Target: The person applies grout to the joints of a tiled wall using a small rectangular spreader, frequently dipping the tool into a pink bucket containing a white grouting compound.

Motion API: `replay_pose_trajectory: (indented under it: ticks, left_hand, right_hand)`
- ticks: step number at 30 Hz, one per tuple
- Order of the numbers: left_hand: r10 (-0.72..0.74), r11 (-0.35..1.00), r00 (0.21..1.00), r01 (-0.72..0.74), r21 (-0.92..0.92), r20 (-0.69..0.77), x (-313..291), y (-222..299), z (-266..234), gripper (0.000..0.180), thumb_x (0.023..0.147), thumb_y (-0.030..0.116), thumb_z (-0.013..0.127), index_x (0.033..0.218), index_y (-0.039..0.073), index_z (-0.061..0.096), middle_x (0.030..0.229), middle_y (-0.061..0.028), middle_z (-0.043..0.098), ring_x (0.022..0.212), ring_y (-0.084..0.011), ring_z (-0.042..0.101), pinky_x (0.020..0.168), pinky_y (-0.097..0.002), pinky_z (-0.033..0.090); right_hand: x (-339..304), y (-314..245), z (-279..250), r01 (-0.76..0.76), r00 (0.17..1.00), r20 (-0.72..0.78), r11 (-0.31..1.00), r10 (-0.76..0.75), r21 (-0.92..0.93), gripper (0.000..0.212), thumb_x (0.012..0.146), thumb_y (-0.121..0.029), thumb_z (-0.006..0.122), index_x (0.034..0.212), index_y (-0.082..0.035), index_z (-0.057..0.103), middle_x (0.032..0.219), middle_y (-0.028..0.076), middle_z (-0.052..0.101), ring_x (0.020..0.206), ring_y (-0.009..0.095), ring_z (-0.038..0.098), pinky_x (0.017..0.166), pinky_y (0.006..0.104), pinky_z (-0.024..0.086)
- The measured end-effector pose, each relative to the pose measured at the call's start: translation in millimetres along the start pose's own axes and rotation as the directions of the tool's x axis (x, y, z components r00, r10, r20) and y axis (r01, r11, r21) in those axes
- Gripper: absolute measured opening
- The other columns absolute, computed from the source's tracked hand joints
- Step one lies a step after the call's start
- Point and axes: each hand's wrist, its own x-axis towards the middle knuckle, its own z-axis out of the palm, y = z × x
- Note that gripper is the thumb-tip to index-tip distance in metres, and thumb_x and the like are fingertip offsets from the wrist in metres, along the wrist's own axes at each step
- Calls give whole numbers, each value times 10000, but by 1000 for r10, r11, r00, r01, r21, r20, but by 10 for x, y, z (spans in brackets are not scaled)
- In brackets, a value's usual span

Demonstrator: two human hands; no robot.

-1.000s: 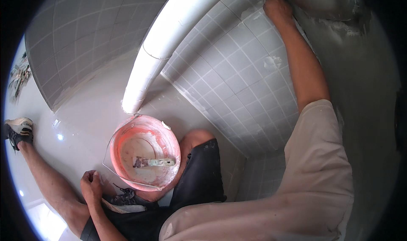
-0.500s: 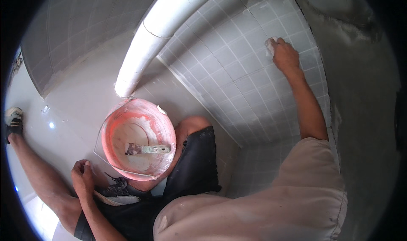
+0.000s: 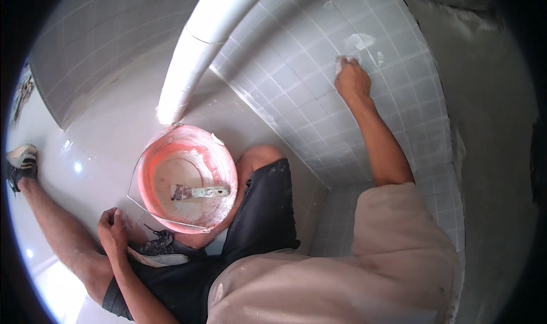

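Pressed to the grey tiled wall point(image 3: 310, 90), my right hand point(image 3: 353, 83) is closed around a small whitish lump point(image 3: 340, 66) at its fingertips. What the lump is made of cannot be told, as the fingers partly cover it. Just above this hand, a wet white smear point(image 3: 359, 41) lies on the tiles. My left hand point(image 3: 112, 230) rests by my left knee, fingers curled in and nothing visible in them. Between my legs stands a pink bucket point(image 3: 149, 170) coated with white paste, a wire handle hanging at its side. A putty knife point(image 3: 199, 192) with a paste-smeared handle lies inside it.
A thick white pipe point(image 3: 191, 62) rises from the floor behind the bucket. Another tiled wall point(image 3: 108, 50) stands at the far left. My bent right leg point(image 3: 256, 204) lies between bucket and wall. White specks dot the grey floor point(image 3: 94, 139).
My right hand has moved left and slightly down across the tiles with the whitish lump. The white smear it leaves behind is now exposed. My left hand has barely moved.
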Motion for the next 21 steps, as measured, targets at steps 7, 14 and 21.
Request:
replay_pose_trajectory:
  ticks: [7, 14, 21]
  left_hand:
    - [-44, 999, 996, 46, -21, 73, 31, 30, 66, 307, 914, 219, 603, 1022, -63, 656, 757, -52, 622, 656, -124, 547, 625, -273, 448]
    - [32, 994, 999, -34, 103, 23, -16, 119, 70, 308, 921, 218, 593, 1044, -57, 654, 755, -58, 619, 654, -124, 552, 612, -276, 446]
    - [-27, 1000, 1000, 27, 5, 12, -33, 122, 68, 298, 925, 215, 587, 1054, -45, 656, 761, -60, 629, 656, -128, 556, 625, -281, 454]
  right_hand:
    - [453, 355, -550, 50, 987, -143, 983, -76, -178, 375, 882, -96, 568, 1254, -53, 599, 1218, 161, 593, 1036, 351, 636, 851, 450, 553]
    - [437, 389, -681, 194, 981, 28, 956, -193, -220, 373, 878, -93, 582, 1248, -109, 626, 1181, 118, 613, 1008, 331, 636, 857, 434, 546]
    - [520, 446, -601, 30, 993, -101, 969, -56, -247, 429, 866, -52, 570, 1275, -173, 619, 1160, 131, 609, 1008, 337, 635, 841, 439, 546]
